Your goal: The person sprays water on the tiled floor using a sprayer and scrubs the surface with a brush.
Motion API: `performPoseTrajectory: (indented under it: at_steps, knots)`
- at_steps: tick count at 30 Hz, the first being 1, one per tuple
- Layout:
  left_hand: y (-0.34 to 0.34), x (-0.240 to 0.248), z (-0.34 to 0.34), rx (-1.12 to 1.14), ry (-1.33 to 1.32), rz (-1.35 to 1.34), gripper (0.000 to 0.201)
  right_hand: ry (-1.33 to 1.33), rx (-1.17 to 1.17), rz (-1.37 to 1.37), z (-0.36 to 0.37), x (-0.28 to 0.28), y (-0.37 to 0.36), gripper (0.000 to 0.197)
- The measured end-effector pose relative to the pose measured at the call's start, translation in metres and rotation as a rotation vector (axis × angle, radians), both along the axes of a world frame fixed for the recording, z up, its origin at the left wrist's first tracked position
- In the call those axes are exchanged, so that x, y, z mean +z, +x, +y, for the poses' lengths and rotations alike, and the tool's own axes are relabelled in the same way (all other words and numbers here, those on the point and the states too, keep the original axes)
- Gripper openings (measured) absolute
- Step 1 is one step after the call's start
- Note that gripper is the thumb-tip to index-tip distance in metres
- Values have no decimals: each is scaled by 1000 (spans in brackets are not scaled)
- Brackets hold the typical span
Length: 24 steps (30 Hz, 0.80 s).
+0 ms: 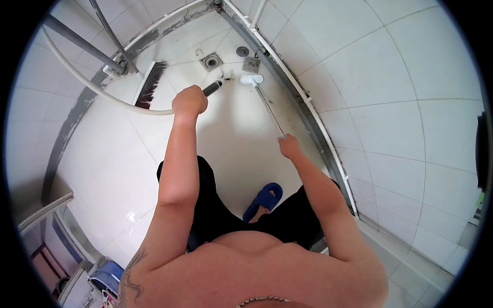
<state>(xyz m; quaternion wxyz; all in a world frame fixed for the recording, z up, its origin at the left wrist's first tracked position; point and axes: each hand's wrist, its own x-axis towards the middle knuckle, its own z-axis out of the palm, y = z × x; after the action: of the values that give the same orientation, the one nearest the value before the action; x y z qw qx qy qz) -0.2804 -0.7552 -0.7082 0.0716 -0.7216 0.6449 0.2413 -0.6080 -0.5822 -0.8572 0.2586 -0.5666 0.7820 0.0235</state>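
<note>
My left hand point(190, 101) is closed around the end of a pale hose point(118, 104), which curves in from the upper left. A dark nozzle point(211, 88) sticks out past the fist, tilted toward the far floor. Lower on the right, my right hand point(289, 146) grips the thin handle of a floor brush point(268, 108). Its white head point(251, 79) rests on the tiled floor near a square metal drain grate point(251, 64). Just left of that grate is a floor drain opening point(211, 61), with dark bits between it and the brush head.
A broom head with dark bristles point(152, 84) lies at the left wall by grey pipes point(84, 41). A round dark cover point(242, 51) sits beyond the grate. White pipes point(308, 100) run along the right wall. My foot wears a blue slipper point(268, 197). A blue basin point(108, 274) stands lower left.
</note>
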Motion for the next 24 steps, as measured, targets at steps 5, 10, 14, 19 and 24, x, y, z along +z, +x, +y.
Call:
performPoseTrajectory:
  at_steps: [5, 10, 14, 19, 24]
  knots:
    - [-1, 6, 5, -61, 101, -43, 25, 174, 356, 236, 3, 66, -60, 35]
    - [5, -3, 2, -45, 55, -42, 27, 218, 395, 244, 2, 67, -53, 28]
    - [-6, -4, -3, -32, 47, -39, 24, -8, 552, 184, -66, 19, 1, 27]
    - [-12, -7, -6, -38, 90, -42, 25, -45, 321, 119, -112, 19, 25, 29]
    - [-6, -12, -6, -15, 65, -38, 28, 19, 214, 121, -65, 46, -7, 44]
